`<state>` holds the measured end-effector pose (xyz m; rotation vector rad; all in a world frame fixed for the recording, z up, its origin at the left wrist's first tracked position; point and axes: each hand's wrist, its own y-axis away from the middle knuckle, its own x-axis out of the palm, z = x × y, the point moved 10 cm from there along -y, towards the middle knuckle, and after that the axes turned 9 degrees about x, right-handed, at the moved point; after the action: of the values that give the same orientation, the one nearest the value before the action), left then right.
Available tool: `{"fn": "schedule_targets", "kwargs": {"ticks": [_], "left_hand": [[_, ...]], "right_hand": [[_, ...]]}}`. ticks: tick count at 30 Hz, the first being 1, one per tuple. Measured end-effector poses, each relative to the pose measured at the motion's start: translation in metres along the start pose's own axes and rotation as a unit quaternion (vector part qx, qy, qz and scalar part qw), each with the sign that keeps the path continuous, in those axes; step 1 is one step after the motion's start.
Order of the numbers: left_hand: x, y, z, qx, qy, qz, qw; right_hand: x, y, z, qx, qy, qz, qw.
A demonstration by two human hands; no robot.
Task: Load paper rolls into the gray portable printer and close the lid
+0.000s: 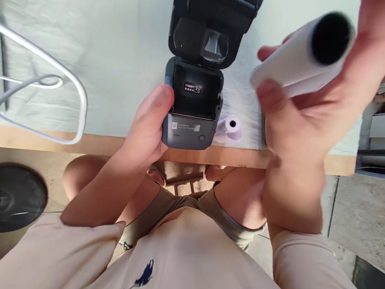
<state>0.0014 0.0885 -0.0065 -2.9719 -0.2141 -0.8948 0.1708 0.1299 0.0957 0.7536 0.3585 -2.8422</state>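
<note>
Head cam view, going left to right: there's a white wire hanger (47,98) lying on the worktop (120,42) off to the side, well apart from the action. Your left hand (150,122) is wrapped around the left side of the small dark label printer (192,112), which sits right at the near edge of the worktop with its lid (211,23) flipped open and the paper bay showing nothing in it. Just beside the printer on the right lies a small pale purple roll (230,129). Then your right hand (301,105) is up in the air, fingers closed around a white paper roll (299,55), dark core facing the camera, near the printer but not in it.

My guess at the risks: the printer's so close to the edge that a shove could tip it off into your lap. That roll also looks long next to the bay, so forcing it could jam. And the little purple roll could easily get knocked away.
</note>
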Motion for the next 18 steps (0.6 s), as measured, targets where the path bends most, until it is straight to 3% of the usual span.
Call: {"fn": "schedule_targets", "kwargs": {"ticks": [3,6,9,13,18], "left_hand": [[0.007,0.003,-0.005,0.006,0.009,0.004,1.000],[0.010,0.006,-0.009,0.026,0.016,0.003,1.000],[0.008,0.008,-0.009,0.039,0.006,0.000,0.999],[0.007,0.008,-0.008,0.039,0.017,0.004,0.999],[0.009,0.002,-0.006,0.012,0.077,0.005,0.997]], "right_hand": [[0.007,0.011,0.025,-0.098,0.006,-0.035,0.995],[0.031,0.008,0.030,-0.083,0.170,0.002,0.982],[0.042,0.004,0.031,-0.077,0.262,0.026,0.962],[0.049,0.007,0.033,-0.104,0.258,0.037,0.960],[0.048,0.021,0.052,-0.203,0.249,-0.030,0.946]]}}
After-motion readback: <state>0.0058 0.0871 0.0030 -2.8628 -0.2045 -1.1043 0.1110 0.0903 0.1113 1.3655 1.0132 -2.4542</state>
